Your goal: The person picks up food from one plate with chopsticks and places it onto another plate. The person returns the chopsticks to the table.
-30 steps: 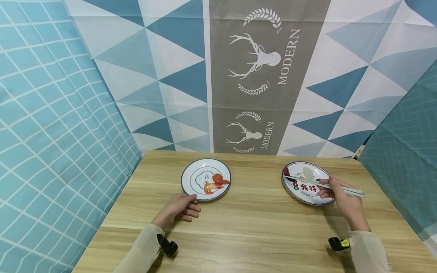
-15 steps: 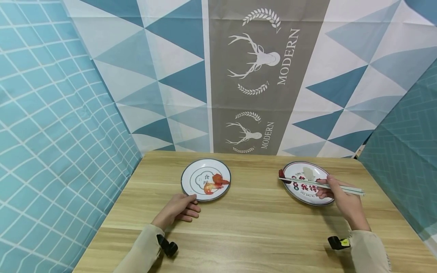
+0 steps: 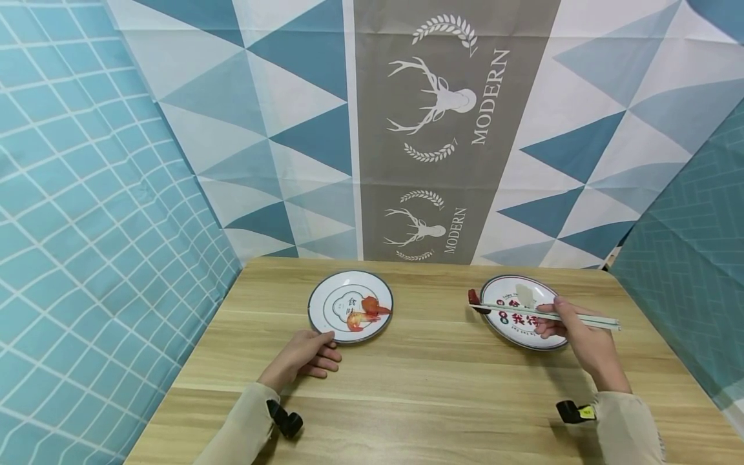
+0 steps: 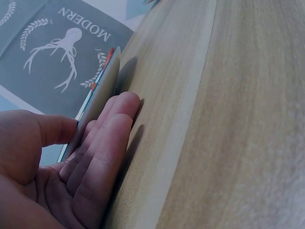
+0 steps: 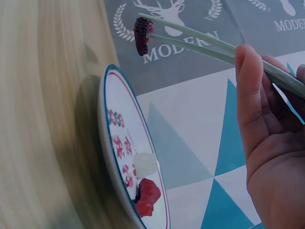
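My left hand (image 3: 310, 353) pinches the near rim of a white plate (image 3: 327, 294), thumb on top and fingers under the edge. On that plate lie a shrimp (image 3: 356, 320) and an orange-red food piece (image 3: 374, 305). My right hand (image 3: 584, 339) grips a pair of pale green chopsticks (image 3: 593, 321). Their tips pinch a dark red food piece (image 5: 142, 36), held in the air just beyond the left rim of the second plate (image 3: 511, 332). A translucent whitish piece (image 5: 145, 164) and a bright red piece (image 5: 147, 197) lie on this plate, which has red lettering.
Both plates stand on a wooden table (image 3: 430, 387), well apart, toward its back edge. A patterned cloth (image 3: 314, 142) with deer heads hangs behind, and a blue tiled sheet (image 3: 87, 213) borders the left side. Small black cameras (image 3: 285, 420) sit on the wrists.
The chopsticks have carried the dark red piece up and leftward, from over the right plate to past its rim. My left hand and its plate stay put.
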Action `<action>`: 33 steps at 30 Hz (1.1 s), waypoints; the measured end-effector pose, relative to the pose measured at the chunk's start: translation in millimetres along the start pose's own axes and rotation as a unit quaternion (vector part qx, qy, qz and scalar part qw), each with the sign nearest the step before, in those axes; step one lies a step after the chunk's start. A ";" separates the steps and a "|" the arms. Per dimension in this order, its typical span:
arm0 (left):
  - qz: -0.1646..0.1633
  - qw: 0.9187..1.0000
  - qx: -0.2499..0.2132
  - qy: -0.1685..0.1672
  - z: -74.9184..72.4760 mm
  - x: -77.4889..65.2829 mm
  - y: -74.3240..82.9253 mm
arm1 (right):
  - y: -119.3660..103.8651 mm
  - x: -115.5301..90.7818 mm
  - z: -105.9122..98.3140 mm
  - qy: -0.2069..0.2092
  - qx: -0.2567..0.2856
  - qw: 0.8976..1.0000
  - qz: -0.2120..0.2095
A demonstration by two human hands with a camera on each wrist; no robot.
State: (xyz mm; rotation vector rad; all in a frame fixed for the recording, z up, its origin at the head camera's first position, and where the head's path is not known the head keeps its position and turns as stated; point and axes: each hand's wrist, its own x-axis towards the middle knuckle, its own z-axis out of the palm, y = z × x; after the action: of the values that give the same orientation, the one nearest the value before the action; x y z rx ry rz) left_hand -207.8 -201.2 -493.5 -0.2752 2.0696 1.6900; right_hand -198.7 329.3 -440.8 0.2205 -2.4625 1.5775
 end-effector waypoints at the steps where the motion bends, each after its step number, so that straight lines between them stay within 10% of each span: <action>1: 0.000 1.000 0.000 0.000 -0.1 0.0 -0.1 | -1.0 0.0 0.5 -0.002 0.003 1.000 -0.003; 33: 0.001 1.000 -0.001 -0.010 -1.9 2.4 -3.4 | -25.3 15.2 24.1 -0.076 0.022 0.996 -0.048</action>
State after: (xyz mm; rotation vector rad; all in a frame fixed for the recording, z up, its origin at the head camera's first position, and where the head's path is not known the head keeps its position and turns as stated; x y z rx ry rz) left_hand -208.9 -203.6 -497.3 -0.2560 2.0558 1.6890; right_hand -209.7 296.6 -424.5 0.4747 -2.4873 1.6323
